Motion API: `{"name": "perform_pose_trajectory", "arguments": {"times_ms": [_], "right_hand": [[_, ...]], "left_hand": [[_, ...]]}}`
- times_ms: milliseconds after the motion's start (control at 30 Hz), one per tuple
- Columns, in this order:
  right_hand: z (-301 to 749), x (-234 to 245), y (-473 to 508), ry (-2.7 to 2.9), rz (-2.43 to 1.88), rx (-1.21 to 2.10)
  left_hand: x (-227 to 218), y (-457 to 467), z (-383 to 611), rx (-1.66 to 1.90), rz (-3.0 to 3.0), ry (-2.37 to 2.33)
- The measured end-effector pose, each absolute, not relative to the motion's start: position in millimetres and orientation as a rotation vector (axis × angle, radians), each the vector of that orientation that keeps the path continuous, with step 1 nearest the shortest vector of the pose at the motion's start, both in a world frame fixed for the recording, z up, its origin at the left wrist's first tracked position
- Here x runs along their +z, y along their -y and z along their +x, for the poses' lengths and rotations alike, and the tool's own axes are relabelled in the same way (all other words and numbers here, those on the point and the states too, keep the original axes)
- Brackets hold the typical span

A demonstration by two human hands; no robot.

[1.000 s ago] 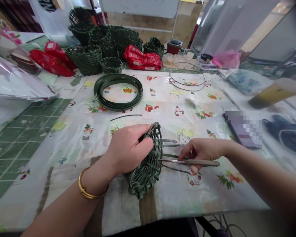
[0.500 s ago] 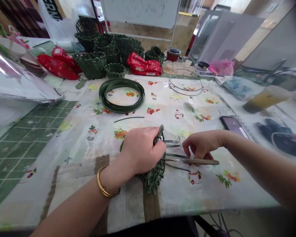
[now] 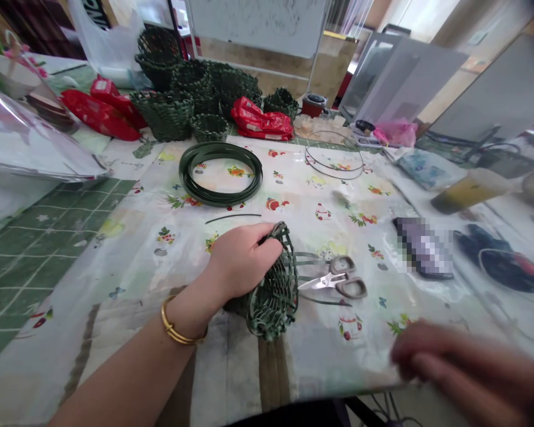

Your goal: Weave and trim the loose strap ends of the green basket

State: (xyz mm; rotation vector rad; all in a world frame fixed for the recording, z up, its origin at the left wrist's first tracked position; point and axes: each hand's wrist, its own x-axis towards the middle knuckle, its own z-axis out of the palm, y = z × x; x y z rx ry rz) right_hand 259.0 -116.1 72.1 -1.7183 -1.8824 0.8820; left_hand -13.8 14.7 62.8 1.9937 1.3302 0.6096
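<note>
My left hand [image 3: 244,258] grips the rim of a small dark green woven basket [image 3: 276,296], which lies tipped on its side with the mouth turned to the right. A pair of scissors [image 3: 338,279] with grey-brown handles rests on the tablecloth just right of the basket, blades pointing at it. Several loose green strips [image 3: 309,261] lie around the blades. Low on the right, my right hand [image 3: 436,350] is smeared by motion, apart from the scissors; its fingers cannot be made out clearly.
A coil of green strip [image 3: 187,178] lies beyond my left hand, with a short cut strip [image 3: 234,217] before it. Finished woven baskets [image 3: 164,115] and a red packet [image 3: 262,118] stand at the back. A phone [image 3: 422,246] and a cup [image 3: 469,190] are to the right.
My right hand has left the scissors, which now lie on the cloth, and has moved toward the lower right. The basket has turned so its mouth shows more.
</note>
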Motion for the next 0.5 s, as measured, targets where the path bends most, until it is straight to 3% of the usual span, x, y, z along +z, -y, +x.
{"name": "perform_pose_trajectory", "arguments": {"times_ms": [67, 167, 300, 367, 500], "right_hand": [[239, 26, 135, 1.549, -1.557, 1.316], [203, -32, 141, 1.082, -1.327, 1.489], [192, -28, 138, 1.05, -1.435, 1.541], [212, -4, 132, 1.285, -1.618, 1.294], [277, 24, 91, 1.795, -1.958, 0.294]], "left_hand": [[62, -14, -14, 0.622, 1.978, -1.336], [62, -10, -10, 0.616, 2.043, -1.357], [64, -5, -6, 0.585, 2.104, -1.36], [65, -6, -7, 0.578, 2.088, -1.351], [64, -10, -11, 0.581, 2.037, -1.322]]}}
